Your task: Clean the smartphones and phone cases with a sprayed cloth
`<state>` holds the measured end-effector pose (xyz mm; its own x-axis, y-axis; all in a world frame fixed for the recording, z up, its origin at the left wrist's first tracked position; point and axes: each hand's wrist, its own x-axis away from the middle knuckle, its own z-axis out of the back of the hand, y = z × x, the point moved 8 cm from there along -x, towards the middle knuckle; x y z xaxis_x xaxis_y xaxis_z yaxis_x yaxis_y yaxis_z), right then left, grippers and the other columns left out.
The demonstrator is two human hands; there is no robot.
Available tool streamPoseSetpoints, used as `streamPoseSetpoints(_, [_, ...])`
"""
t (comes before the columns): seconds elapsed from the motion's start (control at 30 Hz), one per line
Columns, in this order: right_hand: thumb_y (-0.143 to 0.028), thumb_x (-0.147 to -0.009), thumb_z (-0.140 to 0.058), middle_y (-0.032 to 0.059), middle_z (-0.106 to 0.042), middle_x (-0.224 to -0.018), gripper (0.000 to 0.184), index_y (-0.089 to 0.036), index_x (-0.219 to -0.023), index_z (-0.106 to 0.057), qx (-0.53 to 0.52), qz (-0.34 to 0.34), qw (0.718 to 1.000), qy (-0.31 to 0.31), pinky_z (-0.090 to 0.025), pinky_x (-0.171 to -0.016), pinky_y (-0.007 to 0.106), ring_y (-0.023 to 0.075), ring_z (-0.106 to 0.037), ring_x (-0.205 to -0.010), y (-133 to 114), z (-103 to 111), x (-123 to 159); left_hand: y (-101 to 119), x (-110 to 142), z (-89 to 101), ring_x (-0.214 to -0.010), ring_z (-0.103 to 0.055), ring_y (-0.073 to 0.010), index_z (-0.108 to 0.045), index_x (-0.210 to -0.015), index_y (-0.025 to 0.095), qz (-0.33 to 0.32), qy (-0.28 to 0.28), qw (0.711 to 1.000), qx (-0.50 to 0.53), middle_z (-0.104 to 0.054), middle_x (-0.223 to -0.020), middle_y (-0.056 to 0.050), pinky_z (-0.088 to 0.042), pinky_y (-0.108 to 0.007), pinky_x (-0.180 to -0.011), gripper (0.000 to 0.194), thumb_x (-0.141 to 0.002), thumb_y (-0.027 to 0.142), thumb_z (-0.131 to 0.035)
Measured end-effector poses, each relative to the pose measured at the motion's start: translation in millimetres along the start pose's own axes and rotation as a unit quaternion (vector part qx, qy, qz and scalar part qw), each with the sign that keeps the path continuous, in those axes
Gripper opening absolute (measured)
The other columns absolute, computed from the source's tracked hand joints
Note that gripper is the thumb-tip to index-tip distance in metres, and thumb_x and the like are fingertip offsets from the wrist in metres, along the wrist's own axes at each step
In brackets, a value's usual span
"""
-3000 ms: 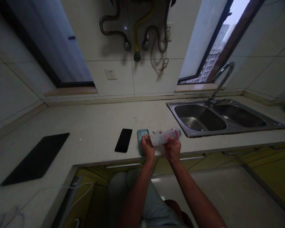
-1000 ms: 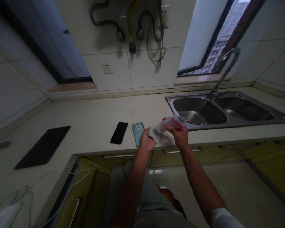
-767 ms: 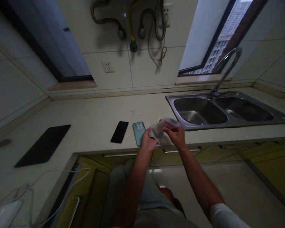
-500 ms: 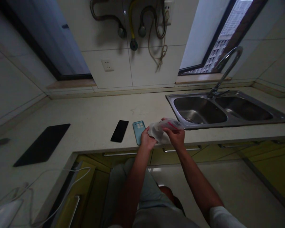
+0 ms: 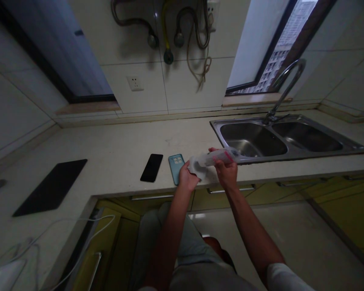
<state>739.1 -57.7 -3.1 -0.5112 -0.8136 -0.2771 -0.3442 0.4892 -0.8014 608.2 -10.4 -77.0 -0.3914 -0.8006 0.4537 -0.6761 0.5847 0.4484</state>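
Note:
A translucent plastic bag (image 5: pixel 204 161) with a pink strip is held between my hands above the counter's front edge. My left hand (image 5: pixel 187 177) grips its left end, fingers curled under it. At the right end, my right hand (image 5: pixel 227 173) pinches the bag near the pink part. What lies inside the bag is too blurred to tell. Just left of my left hand, a light blue phone case (image 5: pixel 176 166) rests on the counter, its camera cutout at the far end. Farther left lies a black smartphone (image 5: pixel 151 167), screen up.
A double steel sink (image 5: pixel 255 139) with a tall faucet (image 5: pixel 291 83) is set into the counter (image 5: pixel 118 153) at the right. On the left lie a thin black board (image 5: pixel 51 188) and a white cable (image 5: pixel 79 219). Drawer handles (image 5: pixel 230 189) line the front below.
My right hand has turned the bag's right end, which now stretches flatter and farther right with the pink strip nearer its tip. The left hand keeps its hold.

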Motion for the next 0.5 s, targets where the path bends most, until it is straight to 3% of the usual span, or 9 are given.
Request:
streamPoseSetpoints(0.13, [-0.020, -0.065, -0.089, 0.0051, -0.078, -0.092, 0.029, -0.020, -0.090, -0.075, 0.016, -0.015, 1.000, 0.000, -0.059, -0.094, 0.036, 0.0220, -0.074, -0.094, 16, -1, -2, -8, 4, -4.2, -0.104, -0.068, -0.0259, -0.068, -0.108, 0.014, 0.024, -0.020, 1.000, 0.002, -0.074, -0.107, -0.012, -0.053, -0.046, -0.093, 0.034, -0.092, 0.033, -0.044])
streamPoseSetpoints(0.27, [-0.017, -0.064, -0.088, 0.0049, -0.078, -0.100, 0.036, -0.021, -0.096, -0.074, 0.034, 0.030, 0.999, -0.018, -0.056, -0.097, 0.038, 0.0219, -0.072, -0.098, -3, -11, 1, -9, 4, 1.8, -0.099, -0.069, -0.0236, -0.068, -0.104, 0.013, 0.025, 0.004, 1.000, 0.007, -0.074, -0.100, -0.011, -0.054, -0.041, -0.091, 0.033, -0.093, 0.032, -0.043])
streamPoseSetpoints(0.43, [-0.015, -0.065, -0.085, 0.0031, -0.076, -0.113, 0.043, -0.027, -0.106, -0.076, 0.196, 0.054, 0.959, -0.198, -0.051, -0.103, 0.036, 0.0223, -0.068, -0.111, -16, -48, 9, 4, 2, -1.3, -0.095, -0.069, -0.0224, -0.070, -0.098, 0.014, -0.043, 0.005, 0.999, 0.012, -0.074, -0.092, -0.011, -0.056, -0.034, -0.084, 0.029, -0.091, 0.027, -0.045])
streamPoseSetpoints(0.5, [-0.018, -0.068, -0.082, 0.0018, -0.077, -0.109, 0.037, -0.029, -0.103, -0.078, 0.229, 0.065, 0.946, -0.221, -0.052, -0.101, 0.035, 0.0220, -0.070, -0.106, -15, -49, 12, 8, 3, -1.3, -0.095, -0.069, -0.0242, -0.070, -0.098, 0.014, -0.053, 0.014, 0.998, 0.018, -0.074, -0.092, -0.012, -0.057, -0.035, -0.080, 0.031, -0.092, 0.030, -0.043])
